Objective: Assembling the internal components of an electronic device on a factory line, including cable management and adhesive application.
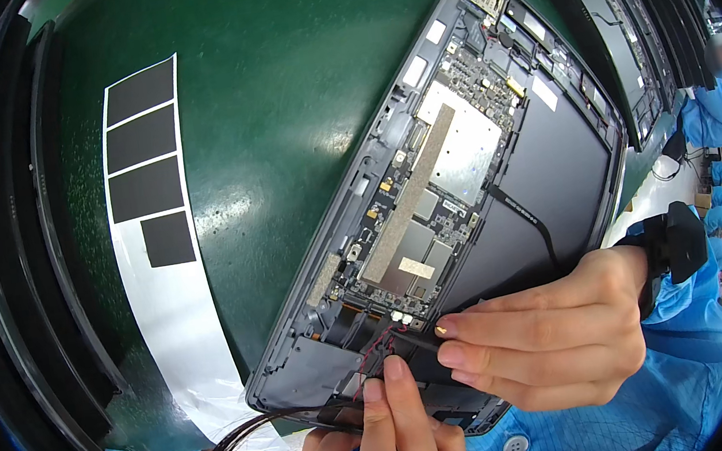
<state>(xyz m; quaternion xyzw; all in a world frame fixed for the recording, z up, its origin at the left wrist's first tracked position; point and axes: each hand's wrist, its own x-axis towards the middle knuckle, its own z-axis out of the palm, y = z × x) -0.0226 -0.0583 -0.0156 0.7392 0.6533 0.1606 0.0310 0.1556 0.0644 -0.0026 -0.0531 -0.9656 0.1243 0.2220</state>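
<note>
An opened tablet (551,177) lies on a green mat, its back off, showing a circuit board (439,172) with silver shields and a large dark battery panel. My right hand (543,338) pinches a thin black tool at the tablet's near corner, its tip by thin red and black wires (380,341). My left hand (385,436) holds the tablet's near edge from below, index finger pressed on the frame beside those wires.
A white backing sheet (169,336) with black rectangular pads (144,161) lies on the green mat (276,101) at left. More opened tablets (624,35) stand in a row at the far right. People in blue coats sit beyond them.
</note>
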